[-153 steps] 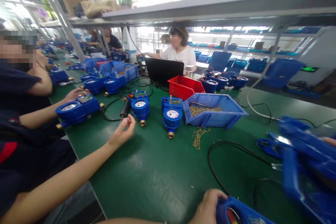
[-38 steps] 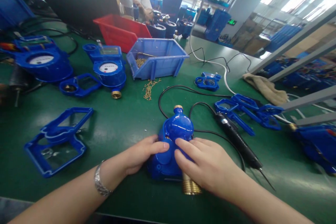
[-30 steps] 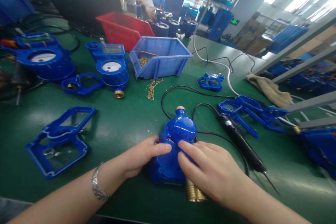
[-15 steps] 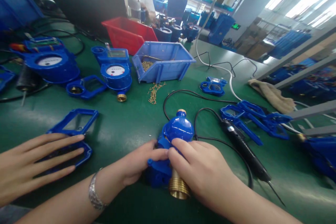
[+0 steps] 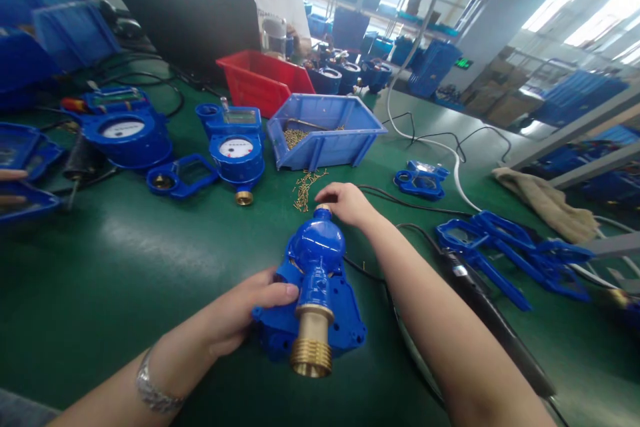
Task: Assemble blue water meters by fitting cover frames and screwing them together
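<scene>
Fingers (image 5: 283,293) of the left hand (image 5: 240,317) curl against the blue water meter (image 5: 316,267), gripping its left side. The right hand (image 5: 350,203) bunches its fingers at the meter's far end, beside loose brass screws (image 5: 306,185); whether they pinch anything is unclear. The meter lies face down on the green table (image 5: 125,267), its long axis running away from the person and its threaded brass end pointing toward them.

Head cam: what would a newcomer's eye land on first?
The blue water meter lies face down at centre front, brass threaded end toward the camera, gripped at its side by the left hand. Beyond it the right hand sits by loose brass screws spilled before a blue bin.
</scene>
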The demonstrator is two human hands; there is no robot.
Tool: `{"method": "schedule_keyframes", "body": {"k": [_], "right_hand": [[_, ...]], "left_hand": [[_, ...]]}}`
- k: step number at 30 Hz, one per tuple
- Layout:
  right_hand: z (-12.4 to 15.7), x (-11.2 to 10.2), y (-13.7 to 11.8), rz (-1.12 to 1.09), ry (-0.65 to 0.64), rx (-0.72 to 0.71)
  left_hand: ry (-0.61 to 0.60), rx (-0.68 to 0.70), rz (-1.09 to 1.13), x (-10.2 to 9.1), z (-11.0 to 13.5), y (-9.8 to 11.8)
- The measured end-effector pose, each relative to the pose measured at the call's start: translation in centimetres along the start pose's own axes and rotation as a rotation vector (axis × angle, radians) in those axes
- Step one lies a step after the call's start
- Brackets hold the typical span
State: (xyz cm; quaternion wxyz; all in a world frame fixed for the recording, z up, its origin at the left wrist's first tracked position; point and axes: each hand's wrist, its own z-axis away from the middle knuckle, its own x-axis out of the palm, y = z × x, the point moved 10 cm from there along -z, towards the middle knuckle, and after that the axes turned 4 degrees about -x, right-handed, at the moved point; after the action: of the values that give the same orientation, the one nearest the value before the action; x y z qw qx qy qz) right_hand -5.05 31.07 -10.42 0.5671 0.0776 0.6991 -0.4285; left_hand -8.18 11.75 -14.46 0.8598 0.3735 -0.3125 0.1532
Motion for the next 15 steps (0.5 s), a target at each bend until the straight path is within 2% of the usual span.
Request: {"method": "schedule_keyframes", "body": {"k": [3, 8, 11, 15], "right_hand": [[-1.9, 2.4, 0.0, 0.014, -0.156, -0.073], [-3.1, 4.9, -0.6, 0.080, -0.374, -0.172], [-3.5, 5.8, -0.6, 0.122, -0.417, -0.191], [-3.8, 6.0, -0.4, 0.153, -0.398, -0.172]], "left_hand": [[0.000, -0.017, -0.009, 0.0, 0.0, -0.2], [0.031, -0.038, -0.012, -0.4, -0.1, -0.4], [0.031, -0.040, -0.020, -0.4, -0.2, -0.4], [0.003, -0.026, -0.012, -0.1, -0.2, -0.2]]}}
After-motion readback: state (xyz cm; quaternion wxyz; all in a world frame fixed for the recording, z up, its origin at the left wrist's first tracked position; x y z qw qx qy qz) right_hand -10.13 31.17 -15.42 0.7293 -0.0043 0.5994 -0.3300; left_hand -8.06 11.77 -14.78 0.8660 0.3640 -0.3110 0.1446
